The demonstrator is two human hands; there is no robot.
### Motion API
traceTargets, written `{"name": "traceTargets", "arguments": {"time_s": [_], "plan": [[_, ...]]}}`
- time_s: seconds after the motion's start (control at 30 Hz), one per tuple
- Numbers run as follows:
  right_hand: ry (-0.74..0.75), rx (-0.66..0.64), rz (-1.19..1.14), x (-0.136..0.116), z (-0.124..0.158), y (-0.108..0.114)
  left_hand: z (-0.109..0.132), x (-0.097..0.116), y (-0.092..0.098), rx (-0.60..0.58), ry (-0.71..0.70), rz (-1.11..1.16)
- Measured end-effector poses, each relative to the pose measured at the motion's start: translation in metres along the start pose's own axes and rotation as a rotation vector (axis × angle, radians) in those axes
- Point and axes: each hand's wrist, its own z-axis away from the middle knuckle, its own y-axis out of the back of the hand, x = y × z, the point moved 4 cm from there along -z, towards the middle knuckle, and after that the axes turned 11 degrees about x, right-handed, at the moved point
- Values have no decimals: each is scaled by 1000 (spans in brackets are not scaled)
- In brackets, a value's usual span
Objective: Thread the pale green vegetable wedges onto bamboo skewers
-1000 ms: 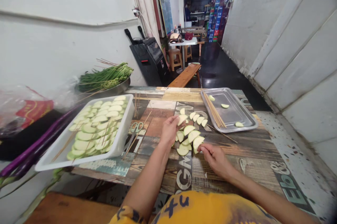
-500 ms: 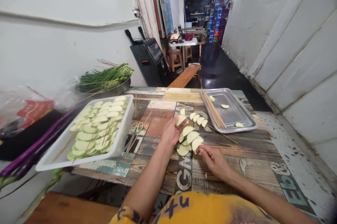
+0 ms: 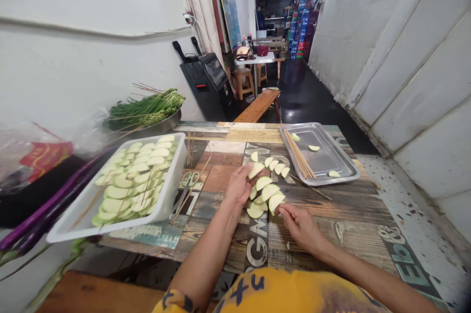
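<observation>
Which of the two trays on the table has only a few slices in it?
The metal tray at the table's far right: just three loose slices beside a bundle of bare skewers. The white tub on the left is packed full.

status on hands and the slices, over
Left hand grips one slice. Right hand touches near end of slice row. Loose skewer lies beside, apart from both hands.

eatery prep area — skewers (image 3: 300, 158) | sliced-vegetable tub (image 3: 121, 190) | stools (image 3: 246, 80)
</observation>
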Motion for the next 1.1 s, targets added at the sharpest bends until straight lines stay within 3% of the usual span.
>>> {"name": "traceTargets", "arguments": {"time_s": [0.5,0.77,0.9,1.0,1.1], "plan": [[-20,49,-53,1,-5,7,7,-12,-6,25,17,1],[-34,30,61,11,-9,11,10,4,-5,34,-110,-26],[17,153,89,15,-10,19,5,0,0,54,-131,-34],[7,265,81,12,-13,28,1,0,3,61,-295,-162],[1,225,76,-3,-19,29,7,6,2,16,-572,-363]]}}
